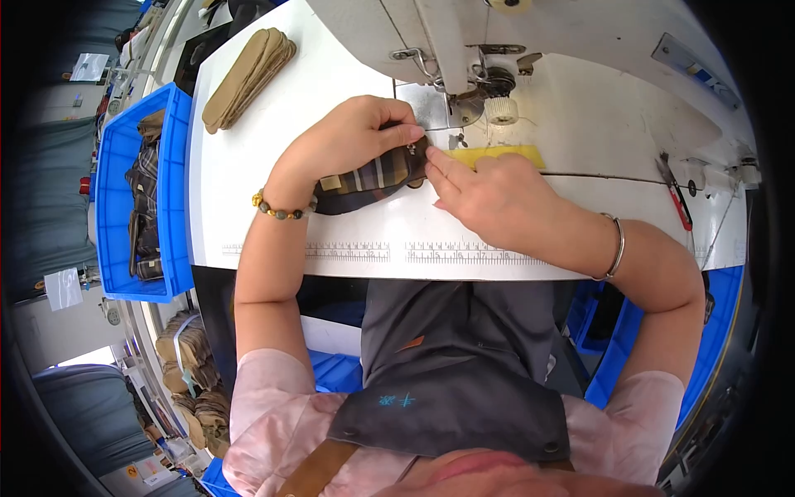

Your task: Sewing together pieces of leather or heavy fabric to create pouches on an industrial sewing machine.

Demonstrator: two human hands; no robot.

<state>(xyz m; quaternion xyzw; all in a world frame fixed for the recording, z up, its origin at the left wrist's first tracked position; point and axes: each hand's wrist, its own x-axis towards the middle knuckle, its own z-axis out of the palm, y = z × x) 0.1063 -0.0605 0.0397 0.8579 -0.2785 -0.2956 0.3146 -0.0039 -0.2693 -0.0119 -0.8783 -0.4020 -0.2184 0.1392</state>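
A dark plaid fabric piece (pixel 364 184) with a curved lower edge and a small pale label lies on the white sewing table (pixel 273 182), left of and just in front of the needle area. My left hand (pixel 356 137) arches over it, thumb and fingers closed on its far right end; the palm hides part of the cloth. From the right, my right hand (pixel 493 195) meets the same end, its fingers pressed together on the dark edge. The fingertips of both hands nearly touch there. The sewing machine (pixel 451 50) stands right behind them.
A stack of long khaki fabric pieces (pixel 248 79) lies at the back left. Beside the table, a blue crate (pixel 178 190) holds folded plaid pieces. A yellow strip (pixel 497 156) lies by the needle plate; red-handled thread snips (pixel 677 195) rest at the right. A printed ruler (pixel 460 255) runs along the front edge.
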